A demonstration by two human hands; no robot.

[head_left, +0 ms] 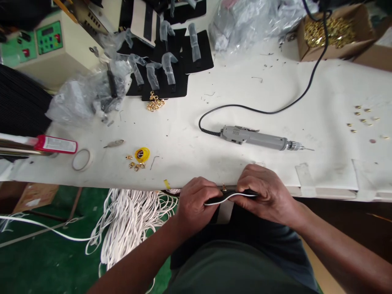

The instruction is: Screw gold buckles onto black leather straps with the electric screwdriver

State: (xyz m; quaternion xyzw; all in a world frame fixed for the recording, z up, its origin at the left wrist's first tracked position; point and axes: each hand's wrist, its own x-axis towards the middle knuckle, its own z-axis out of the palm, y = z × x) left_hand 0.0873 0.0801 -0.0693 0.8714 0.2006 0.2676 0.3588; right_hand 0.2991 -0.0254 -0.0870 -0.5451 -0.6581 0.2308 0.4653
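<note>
Both hands grip a thin, flexible black panel with a white edge (pixel 230 197) at the table's front edge, and the panel is bent into a wave. My left hand (pixel 197 200) is closed on its left end, thumb below. On the right end, my right hand (pixel 265 192) pinches it between thumb and fingers. A small gold metal fitting (pixel 224 187) stands up at the panel's far side, between the hands. Beyond my right hand lies a grey electric screwdriver (pixel 254 137) with a thin bit, its black cable running to the back.
Several black panels with plastic-wrapped parts (pixel 168 67) lie at the back, beside gold fittings (pixel 155 103). A cardboard box of gold pieces (pixel 333 32) stands back right. Tape roll (pixel 82 159), yellow ring (pixel 142 154) and red-labelled tube (pixel 56 144) lie left. White cord (pixel 122 232) hangs below.
</note>
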